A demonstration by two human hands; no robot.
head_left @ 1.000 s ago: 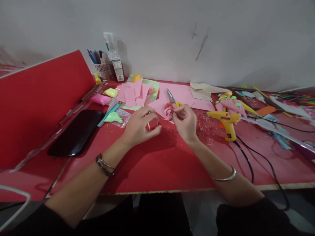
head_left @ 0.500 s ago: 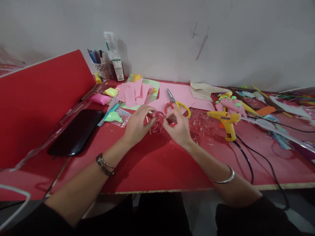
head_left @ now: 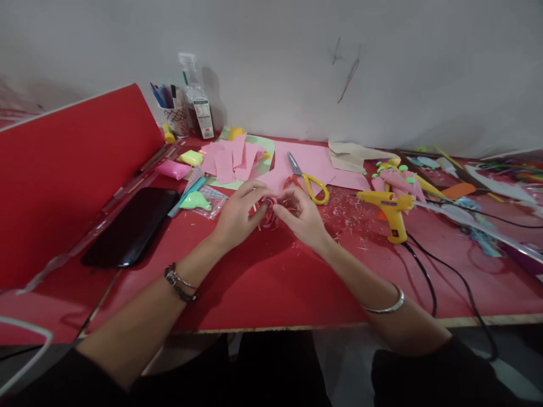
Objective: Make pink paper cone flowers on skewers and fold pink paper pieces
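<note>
Between my two hands, a little above the red table point(head_left: 254, 294), is a bundle of curled pink paper strips point(head_left: 268, 219). My left hand point(head_left: 241, 212) is closed, thumb and fingers pinching the strips from the left. From the right, my right hand point(head_left: 301, 217) pinches the upper part of the same curls with thumb and forefinger. My fingers hide part of the bundle. A thin pale stick point(head_left: 257, 217) shows beside my left thumb. Just behind my right hand lie scissors point(head_left: 311, 183) with yellow and red handles, on pink paper point(head_left: 305, 158).
A yellow glue gun point(head_left: 392, 212) stands at the right, its black cord trailing over the front edge. At the left lie a black phone point(head_left: 131, 229) and clay packets point(head_left: 173, 169). A bottle point(head_left: 201, 113) and a pen cup point(head_left: 176, 121) stand by the wall.
My right hand has moved slightly left, closer to my left hand, and its fingers now press onto the top of the pink curls. The loop drawn out between the hands has closed up.
</note>
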